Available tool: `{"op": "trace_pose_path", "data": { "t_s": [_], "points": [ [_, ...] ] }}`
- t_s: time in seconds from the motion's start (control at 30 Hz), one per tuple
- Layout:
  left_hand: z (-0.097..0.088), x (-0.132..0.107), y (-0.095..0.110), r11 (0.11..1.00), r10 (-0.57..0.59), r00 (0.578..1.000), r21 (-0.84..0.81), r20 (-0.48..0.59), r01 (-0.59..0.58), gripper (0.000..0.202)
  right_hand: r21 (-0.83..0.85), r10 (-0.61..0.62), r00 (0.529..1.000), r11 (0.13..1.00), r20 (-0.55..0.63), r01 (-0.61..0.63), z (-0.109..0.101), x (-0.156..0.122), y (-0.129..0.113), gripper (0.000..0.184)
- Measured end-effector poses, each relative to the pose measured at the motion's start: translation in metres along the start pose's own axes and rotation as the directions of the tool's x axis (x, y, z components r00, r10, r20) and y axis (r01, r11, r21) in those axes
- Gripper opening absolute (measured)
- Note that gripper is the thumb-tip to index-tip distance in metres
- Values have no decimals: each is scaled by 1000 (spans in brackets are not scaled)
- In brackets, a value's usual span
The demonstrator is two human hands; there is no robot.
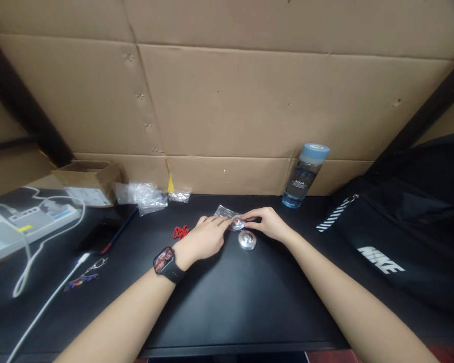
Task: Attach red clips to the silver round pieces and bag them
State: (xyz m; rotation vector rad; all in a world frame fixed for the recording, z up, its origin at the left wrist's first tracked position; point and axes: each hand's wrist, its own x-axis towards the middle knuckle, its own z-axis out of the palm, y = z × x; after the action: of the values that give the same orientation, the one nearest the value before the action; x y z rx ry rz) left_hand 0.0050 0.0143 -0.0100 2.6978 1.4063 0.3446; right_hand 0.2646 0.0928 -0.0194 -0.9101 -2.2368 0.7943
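Note:
Both hands meet at a small silver domed disc (237, 223) with a red spot at its middle. My left hand (208, 237), with a watch on the wrist, has its fingertips closed on the disc's left edge. From the right, my right hand (268, 223) pinches the same disc between thumb and fingers. Just in front of it a second silver domed disc (247, 240) lies on the black table (249, 302). A clear plastic bag (224, 210) lies behind the fingers, partly covered by them. Left of my left hand is a bundle of red cord (180, 232).
A water bottle (305, 175) stands at the back right, near a black bag (393, 227). Leftward are a cardboard box (89, 179), plastic wrappers (146, 196), a phone-like dark slab (106, 232), a keychain (85, 277), a white cable (47, 307) and a power strip (30, 222).

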Motion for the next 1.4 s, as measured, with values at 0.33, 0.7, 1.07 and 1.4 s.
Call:
{"op": "trace_pose_path", "data": {
  "t_s": [0.33, 0.7, 1.07, 1.4],
  "points": [
    [8, -2, -4, 999, 9, 1000, 35, 15, -10, 70, -86, 18, 989, 996, -145, -31, 12, 6, 1, 21],
    [5, -4, -1, 996, 14, 998, 85, 68, -20, 73, -489, -119, 974, 872, -194, 9, 25, 15, -7, 25],
    [2, -1, -15, 999, 37, 999, 11, 8, -37, 69, -528, -195, 971, 844, -140, 93, 26, 15, -9, 20],
    [-4, -3, -13, 1000, -22, 999, 12, -29, 23, 58, -561, -218, 971, 818, -103, 124, 25, 15, -4, 15]
  ]
}}
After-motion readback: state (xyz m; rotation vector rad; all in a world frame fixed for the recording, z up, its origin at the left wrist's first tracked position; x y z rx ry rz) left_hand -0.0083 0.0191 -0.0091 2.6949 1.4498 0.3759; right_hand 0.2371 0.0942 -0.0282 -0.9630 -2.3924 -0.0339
